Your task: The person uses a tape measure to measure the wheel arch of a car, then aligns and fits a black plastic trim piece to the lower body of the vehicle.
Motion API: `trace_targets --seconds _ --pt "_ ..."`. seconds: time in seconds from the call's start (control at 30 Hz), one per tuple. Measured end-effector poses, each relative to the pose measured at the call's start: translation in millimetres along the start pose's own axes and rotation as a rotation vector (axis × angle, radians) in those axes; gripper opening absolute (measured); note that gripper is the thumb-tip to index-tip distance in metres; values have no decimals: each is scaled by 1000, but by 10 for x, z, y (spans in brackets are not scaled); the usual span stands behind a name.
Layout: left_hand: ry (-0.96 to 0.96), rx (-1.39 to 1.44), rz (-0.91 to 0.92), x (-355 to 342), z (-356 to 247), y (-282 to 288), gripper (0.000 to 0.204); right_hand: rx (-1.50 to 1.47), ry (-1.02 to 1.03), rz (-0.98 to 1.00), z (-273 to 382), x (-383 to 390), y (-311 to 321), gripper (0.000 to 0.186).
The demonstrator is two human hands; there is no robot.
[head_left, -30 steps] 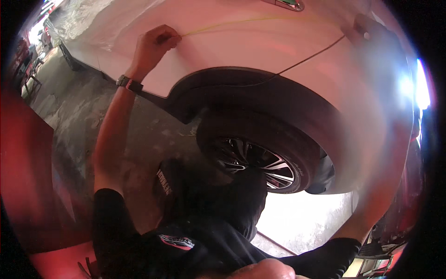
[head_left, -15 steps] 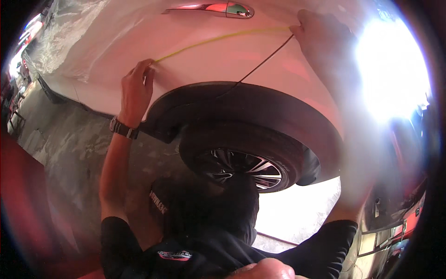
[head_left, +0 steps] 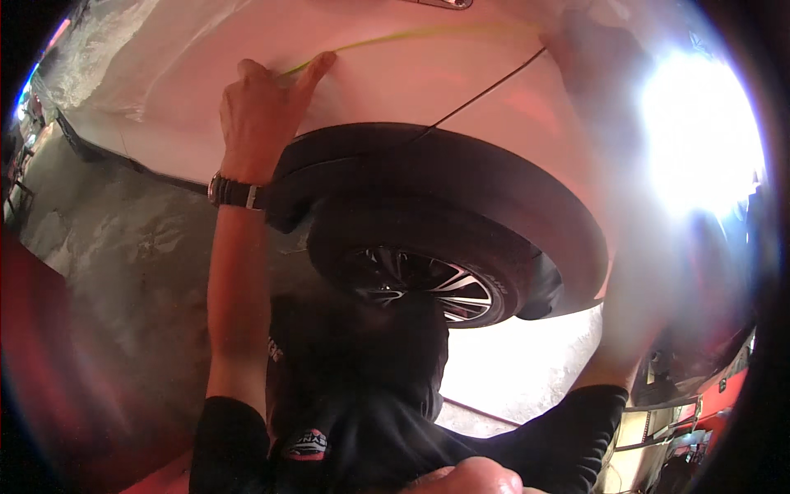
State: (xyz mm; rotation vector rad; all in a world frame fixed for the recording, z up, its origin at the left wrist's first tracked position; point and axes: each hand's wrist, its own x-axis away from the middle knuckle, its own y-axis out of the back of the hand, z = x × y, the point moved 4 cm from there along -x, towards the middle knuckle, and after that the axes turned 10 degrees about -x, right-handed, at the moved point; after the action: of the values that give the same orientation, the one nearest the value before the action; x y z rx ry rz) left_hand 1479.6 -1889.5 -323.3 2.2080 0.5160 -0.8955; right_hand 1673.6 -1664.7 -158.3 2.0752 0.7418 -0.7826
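A thin yellow-green tape (head_left: 387, 38) runs across the pale car panel (head_left: 387, 82) above the wheel arch. At its left end my left hand (head_left: 262, 115) has the tape between thumb and fingers. The thumb is stretched along the tape, its tip against the panel, and the fingers point upward. My right hand (head_left: 583, 53) is at the tape's other end, near the upper end of a dark panel seam (head_left: 485, 90). Glare and haze blur it, but its fingers look closed on the tape.
Below the panel are the dark wheel-arch trim (head_left: 485, 160) and a tyre (head_left: 370, 222) with a spoked wheel (head_left: 457, 288). A very bright light (head_left: 699, 132) glares at right. Crinkled clear plastic sheeting (head_left: 107, 70) covers the upper left, above the concrete floor (head_left: 123, 239).
My left hand has shifted right and up along the tape, its thumb now extended over it. My right hand stays at the far end. The view has shifted; the door handle sits higher in it.
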Motion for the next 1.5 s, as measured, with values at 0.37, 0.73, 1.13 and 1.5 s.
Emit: trace_targets --seconds 0.37,0.73,1.13,1.5 --pt "80 66 108 -47 -58 50 88 172 -24 15 142 271 23 27" --pt "59 83 85 -74 -96 107 84 43 -49 -37 203 351 10 27" --pt "34 114 70 -71 -73 101 85 68 -95 -157 281 354 -43 31" --pt "-52 76 52 -104 -8 -13 81 -112 -224 -244 262 356 -80 32"
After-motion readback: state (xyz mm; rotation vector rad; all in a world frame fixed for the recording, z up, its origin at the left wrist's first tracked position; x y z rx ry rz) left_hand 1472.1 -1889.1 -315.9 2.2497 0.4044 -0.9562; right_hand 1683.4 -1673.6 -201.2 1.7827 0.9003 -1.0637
